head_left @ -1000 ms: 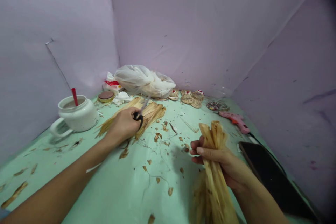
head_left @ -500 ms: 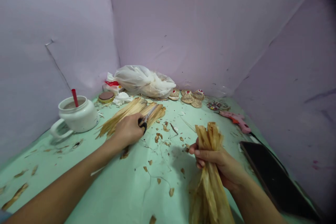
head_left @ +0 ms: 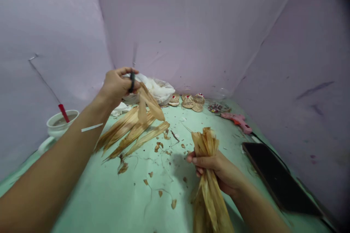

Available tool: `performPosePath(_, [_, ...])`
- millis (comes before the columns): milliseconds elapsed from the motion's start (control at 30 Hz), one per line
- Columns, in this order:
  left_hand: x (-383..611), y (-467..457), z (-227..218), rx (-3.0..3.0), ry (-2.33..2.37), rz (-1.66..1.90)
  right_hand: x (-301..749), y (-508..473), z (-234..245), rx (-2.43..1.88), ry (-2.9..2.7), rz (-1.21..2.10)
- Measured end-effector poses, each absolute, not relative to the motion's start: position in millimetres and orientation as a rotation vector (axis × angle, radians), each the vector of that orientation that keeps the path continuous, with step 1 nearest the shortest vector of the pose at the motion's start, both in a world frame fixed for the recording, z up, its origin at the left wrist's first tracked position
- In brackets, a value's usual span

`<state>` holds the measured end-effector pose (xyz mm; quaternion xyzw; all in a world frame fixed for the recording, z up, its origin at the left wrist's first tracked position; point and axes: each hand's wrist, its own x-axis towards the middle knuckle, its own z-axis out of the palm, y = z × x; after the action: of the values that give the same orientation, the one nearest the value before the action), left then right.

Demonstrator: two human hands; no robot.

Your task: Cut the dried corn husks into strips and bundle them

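My left hand (head_left: 116, 84) is raised above the table, closed on the black handle of a pair of scissors (head_left: 132, 81) and pinching a dried husk strip (head_left: 149, 103) that hangs below it. Under it a pile of dried husks (head_left: 128, 133) lies on the green table (head_left: 109, 196). My right hand (head_left: 216, 169) is closed round a bundle of dried husks (head_left: 209, 185), upright near the table's front, tips fanning above the fist.
A white mug with a red stick (head_left: 58, 125) stands at the left. A white plastic bag (head_left: 155, 89) and small woven pieces (head_left: 191, 101) lie by the back wall. A pink glue gun (head_left: 237, 121) and a dark phone (head_left: 276, 176) lie at the right. Husk scraps litter the middle.
My left hand has lifted off the husk pile, taking the scissors and one husk strip up with it. The right hand has kept its hold on the bundle. The view has shifted slightly.
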<state>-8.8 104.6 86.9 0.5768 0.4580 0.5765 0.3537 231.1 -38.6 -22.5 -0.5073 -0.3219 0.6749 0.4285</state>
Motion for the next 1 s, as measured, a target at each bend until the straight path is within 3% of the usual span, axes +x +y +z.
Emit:
performPosePath(200, [23,96,100,1.720,1.124,1.387,230,-36,-30,-1.204,-0.586,1.757])
performPosePath(333, [35,72,104,1.808,0.824,1.387,227,-31,-30,-1.126,-0.348,1.791])
performPosePath(533, [7,33,70,2.308,0.686,0.572,233,-25,-24,-1.143,-0.219,1.601])
performPosePath(800, [-28,7,13,2.554,0.875,-0.092,235,-17,-46,-1.592,-0.488,1.258])
performPosePath(1000, [-32,2,0,2.595,0.872,-0.200,241,-13,-54,-1.898,-1.064,0.880])
